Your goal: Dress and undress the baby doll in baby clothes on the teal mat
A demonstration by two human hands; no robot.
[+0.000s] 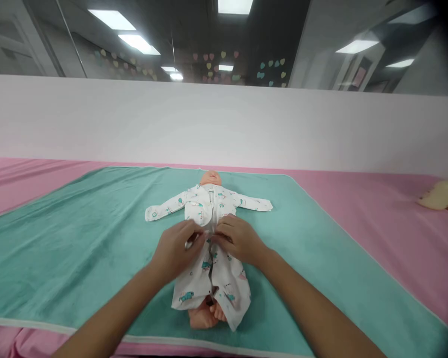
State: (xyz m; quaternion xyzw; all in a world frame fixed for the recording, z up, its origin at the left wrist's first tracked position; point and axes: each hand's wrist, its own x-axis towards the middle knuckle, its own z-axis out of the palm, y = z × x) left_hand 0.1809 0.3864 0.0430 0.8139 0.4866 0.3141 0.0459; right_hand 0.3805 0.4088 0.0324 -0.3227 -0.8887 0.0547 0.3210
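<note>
A baby doll (211, 177) lies on its back on a teal blanket (108, 238), head away from me and feet towards me. It wears a white printed baby gown (229, 283) with long sleeves spread to both sides. My left hand (181, 246) pinches the gown's left front edge at the belly. Opposite it, my right hand (239, 238) pinches the other front edge, the fingertips of both hands close together. Below my hands the two edges lie side by side with a narrow dark gap. The doll's bare feet (205, 316) show under the hem.
A pink sheet (362, 214) lies under the blanket. At the far right edge is a pale yellowish object (440, 194), partly cut off, with what looks like fingers beside it. A white wall (224, 124) stands behind, with dark glass above bearing heart stickers.
</note>
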